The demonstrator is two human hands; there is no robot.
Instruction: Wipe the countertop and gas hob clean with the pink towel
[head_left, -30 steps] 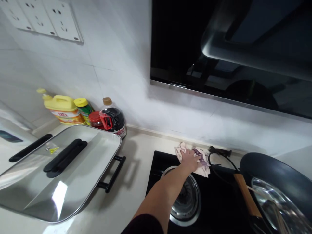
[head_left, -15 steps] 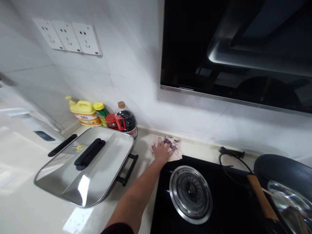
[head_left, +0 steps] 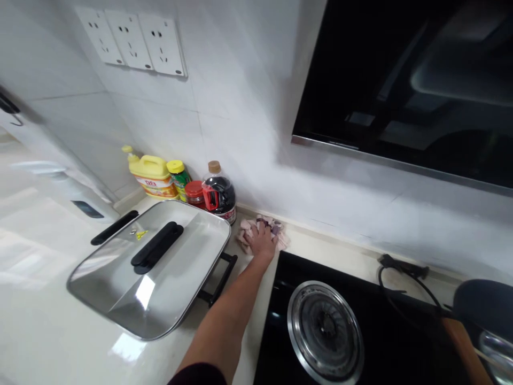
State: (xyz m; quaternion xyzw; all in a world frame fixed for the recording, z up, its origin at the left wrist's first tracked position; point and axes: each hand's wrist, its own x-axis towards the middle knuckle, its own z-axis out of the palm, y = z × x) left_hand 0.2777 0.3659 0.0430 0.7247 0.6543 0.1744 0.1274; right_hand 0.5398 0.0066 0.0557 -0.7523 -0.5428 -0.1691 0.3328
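Note:
My left hand [head_left: 262, 241] presses down on a crumpled pale pink cloth [head_left: 282, 239] with dark purple patches. Its fingers curl over the cloth, which bunches out on both sides of them. Hand and cloth are on the pale counter at the foot of the wall, just beyond the back left corner of the black cooktop [head_left: 276, 299]. A bottle of dark sauce [head_left: 220, 195] with a red handle stands close by on the left. My right hand is out of view.
A lidded rectangular pan [head_left: 116, 272] sits left of my arm, its black side handle [head_left: 218, 280] near the forearm. Behind it stand a red-lidded jar [head_left: 194, 191], a green container [head_left: 179, 176] and a yellow jug [head_left: 154, 174]. A wok [head_left: 484, 305] is at right.
My left hand has shifted left along the wall with the cloth, closer to the sauce bottle. The cloth is more bunched up. The view has swung slightly left.

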